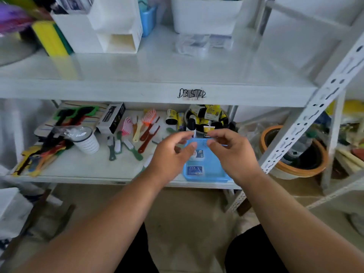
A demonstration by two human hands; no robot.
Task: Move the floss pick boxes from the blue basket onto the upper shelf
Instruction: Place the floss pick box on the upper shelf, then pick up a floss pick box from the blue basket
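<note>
two floss pick boxes (195, 170) lie flat in blue basket (206, 174), lower shelf. left hand (173, 152) and right hand (232, 152) hover above, fingers loosely curled, nothing held. boxes prob. light, rigid, slick; pinch long edges.

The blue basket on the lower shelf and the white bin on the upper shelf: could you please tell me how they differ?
The blue basket is shallow and tray-like, while the white bin is deep with tall walls. The blue basket's wall is perforated with small holes; the white bin's wall is solid. Two floss pick boxes show in the blue basket, whereas the white bin's contents are cut off by the frame. Both look plastic.
</note>
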